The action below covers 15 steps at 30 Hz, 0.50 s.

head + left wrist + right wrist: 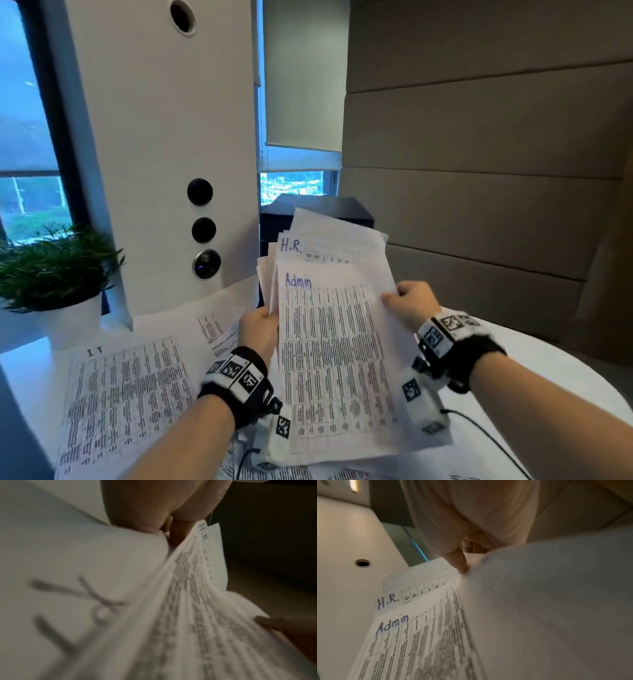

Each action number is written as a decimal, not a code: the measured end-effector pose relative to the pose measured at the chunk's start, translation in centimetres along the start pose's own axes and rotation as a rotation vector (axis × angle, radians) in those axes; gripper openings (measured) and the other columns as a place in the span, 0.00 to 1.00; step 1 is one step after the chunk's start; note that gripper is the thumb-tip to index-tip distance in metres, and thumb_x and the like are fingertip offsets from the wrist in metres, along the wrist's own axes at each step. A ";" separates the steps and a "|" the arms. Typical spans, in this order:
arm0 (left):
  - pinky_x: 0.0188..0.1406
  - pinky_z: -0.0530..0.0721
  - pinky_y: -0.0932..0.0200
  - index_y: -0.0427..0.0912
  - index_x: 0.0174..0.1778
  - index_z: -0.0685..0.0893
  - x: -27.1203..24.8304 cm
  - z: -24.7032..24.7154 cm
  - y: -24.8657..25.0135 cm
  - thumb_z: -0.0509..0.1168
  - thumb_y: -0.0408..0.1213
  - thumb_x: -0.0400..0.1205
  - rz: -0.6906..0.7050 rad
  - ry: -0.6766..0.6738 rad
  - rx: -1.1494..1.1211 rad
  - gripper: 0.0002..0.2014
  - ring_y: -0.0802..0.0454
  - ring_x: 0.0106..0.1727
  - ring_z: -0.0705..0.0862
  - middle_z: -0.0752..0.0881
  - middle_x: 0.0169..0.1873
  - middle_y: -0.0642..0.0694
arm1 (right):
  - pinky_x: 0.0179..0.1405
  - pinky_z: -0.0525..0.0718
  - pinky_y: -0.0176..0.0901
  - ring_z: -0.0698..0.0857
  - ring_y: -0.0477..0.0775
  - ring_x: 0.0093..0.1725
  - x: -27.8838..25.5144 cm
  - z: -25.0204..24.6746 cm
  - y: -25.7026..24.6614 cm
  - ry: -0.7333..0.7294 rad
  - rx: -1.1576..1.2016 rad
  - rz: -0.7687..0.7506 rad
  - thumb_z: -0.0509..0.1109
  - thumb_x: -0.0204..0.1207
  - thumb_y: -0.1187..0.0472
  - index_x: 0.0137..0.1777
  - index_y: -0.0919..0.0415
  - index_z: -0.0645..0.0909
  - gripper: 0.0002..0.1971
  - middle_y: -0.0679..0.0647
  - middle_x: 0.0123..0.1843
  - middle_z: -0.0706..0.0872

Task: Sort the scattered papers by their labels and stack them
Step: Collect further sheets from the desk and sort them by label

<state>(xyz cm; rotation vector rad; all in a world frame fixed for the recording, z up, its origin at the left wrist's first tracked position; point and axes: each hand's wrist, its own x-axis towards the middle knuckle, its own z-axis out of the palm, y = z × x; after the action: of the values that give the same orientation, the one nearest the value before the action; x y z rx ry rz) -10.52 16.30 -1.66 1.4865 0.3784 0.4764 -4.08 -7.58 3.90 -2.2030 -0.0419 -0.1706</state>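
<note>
I hold a fanned bundle of printed sheets upright over the white table point(534, 373). The front sheet is labelled Admin point(329, 356) point(412, 639); behind it an H.R. sheet point(308, 248) point(406, 596) point(211, 545) sticks up. My left hand point(258, 330) point(171, 524) grips the bundle's left edge. My right hand point(409, 301) point(462, 562) pinches the right edge, thumb on the front sheet. A sheet labelled IT point(126, 401) lies flat on the table to the left. More printed sheets point(212, 329) lie under and behind it.
A potted green plant point(54, 274) in a white pot stands at the back left. A white column point(164, 154) with round black sockets rises behind the papers, a black box point(329, 209) to its right. A padded beige wall point(479, 171) borders the right side.
</note>
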 end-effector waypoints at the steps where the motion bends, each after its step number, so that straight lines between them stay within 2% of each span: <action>1: 0.51 0.84 0.38 0.37 0.32 0.86 0.0 -0.1 0.0 0.67 0.39 0.80 -0.014 -0.001 -0.042 0.13 0.38 0.42 0.85 0.88 0.38 0.31 | 0.37 0.80 0.43 0.82 0.55 0.35 0.1 1.2 0.9 -0.008 0.016 0.020 0.70 0.76 0.59 0.36 0.66 0.82 0.11 0.57 0.36 0.84; 3: 0.52 0.81 0.44 0.40 0.36 0.83 0.6 -0.3 -0.9 0.67 0.60 0.72 -0.034 -0.014 -0.047 0.23 0.43 0.43 0.84 0.86 0.38 0.38 | 0.39 0.80 0.43 0.83 0.57 0.38 0.1 2.9 1.8 -0.009 0.078 0.056 0.69 0.76 0.59 0.37 0.66 0.84 0.11 0.57 0.36 0.85; 4: 0.51 0.79 0.49 0.42 0.38 0.81 0.6 -0.4 -1.0 0.67 0.64 0.70 -0.040 -0.044 -0.016 0.25 0.46 0.43 0.83 0.84 0.39 0.43 | 0.38 0.80 0.44 0.83 0.57 0.38 0.3 3.4 2.1 -0.008 0.108 0.071 0.69 0.75 0.60 0.36 0.65 0.84 0.10 0.58 0.36 0.85; 5: 0.51 0.80 0.53 0.44 0.40 0.83 0.1 -0.4 -0.7 0.69 0.60 0.73 -0.004 -0.070 0.022 0.20 0.48 0.43 0.84 0.85 0.41 0.47 | 0.37 0.79 0.43 0.82 0.57 0.36 0.5 3.9 2.3 -0.012 0.124 0.069 0.68 0.75 0.61 0.36 0.65 0.84 0.10 0.58 0.35 0.85; 6: 0.50 0.82 0.56 0.46 0.45 0.86 -0.3 -0.3 -0.6 0.72 0.49 0.76 0.041 -0.094 0.072 0.11 0.49 0.45 0.86 0.87 0.44 0.50 | 0.36 0.78 0.41 0.81 0.56 0.35 0.4 4.1 2.3 -0.016 0.129 0.073 0.68 0.75 0.62 0.37 0.66 0.84 0.09 0.58 0.35 0.84; 7: 0.50 0.83 0.57 0.47 0.53 0.86 -0.5 -0.1 -0.7 0.73 0.38 0.77 0.062 -0.104 0.130 0.09 0.51 0.47 0.87 0.88 0.46 0.52 | 0.36 0.79 0.41 0.81 0.55 0.35 0.5 4.3 2.4 -0.013 0.137 0.063 0.68 0.74 0.63 0.39 0.67 0.85 0.08 0.58 0.35 0.85; 8: 0.51 0.83 0.58 0.45 0.58 0.85 -0.6 0.1 -0.8 0.72 0.31 0.77 0.098 -0.086 0.186 0.14 0.52 0.49 0.87 0.88 0.48 0.52 | 0.38 0.80 0.42 0.82 0.55 0.36 0.5 4.3 2.6 -0.025 0.145 0.077 0.69 0.74 0.63 0.42 0.67 0.85 0.07 0.58 0.37 0.86; 9: 0.53 0.83 0.59 0.43 0.60 0.85 -0.7 0.2 -0.6 0.71 0.27 0.77 0.121 -0.074 0.206 0.16 0.52 0.49 0.87 0.88 0.49 0.52 | 0.43 0.83 0.44 0.84 0.55 0.40 0.8 4.3 2.9 -0.015 0.167 0.077 0.71 0.73 0.63 0.46 0.66 0.85 0.06 0.58 0.42 0.88; 10: 0.55 0.84 0.58 0.42 0.60 0.85 -0.8 0.3 -0.4 0.71 0.26 0.77 0.145 -0.064 0.197 0.16 0.52 0.50 0.87 0.89 0.50 0.50 | 0.50 0.85 0.47 0.85 0.56 0.45 0.9 4.2 3.3 -0.011 0.206 0.097 0.73 0.71 0.62 0.53 0.64 0.84 0.11 0.59 0.49 0.88; 11: 0.57 0.84 0.55 0.41 0.60 0.86 -0.7 0.3 0.0 0.71 0.26 0.76 0.155 -0.069 0.189 0.16 0.52 0.50 0.88 0.90 0.50 0.49 | 0.54 0.85 0.50 0.85 0.57 0.50 0.9 3.9 3.5 0.000 0.251 0.118 0.77 0.69 0.60 0.60 0.63 0.81 0.20 0.60 0.56 0.86; 13: 0.58 0.84 0.53 0.43 0.56 0.87 -0.8 0.3 1.0 0.71 0.25 0.76 0.161 -0.110 0.133 0.14 0.53 0.51 0.88 0.90 0.48 0.49 | 0.55 0.81 0.52 0.81 0.58 0.55 1.1 3.1 4.0 -0.005 0.333 0.173 0.82 0.64 0.52 0.73 0.60 0.70 0.38 0.62 0.67 0.80; 15: 0.50 0.86 0.58 0.43 0.48 0.86 -1.1 0.2 2.1 0.69 0.21 0.76 0.199 -0.186 0.034 0.13 0.55 0.46 0.88 0.90 0.43 0.47 | 0.59 0.78 0.54 0.80 0.61 0.63 0.6 1.7 4.0 -0.028 0.436 0.181 0.82 0.64 0.49 0.79 0.59 0.63 0.46 0.63 0.71 0.76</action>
<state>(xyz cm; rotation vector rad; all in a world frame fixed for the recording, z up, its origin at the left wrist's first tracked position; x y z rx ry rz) -11.48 15.57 0.37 1.5951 0.0925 0.4855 -2.89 -8.58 -0.20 -1.7629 0.0964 -0.0247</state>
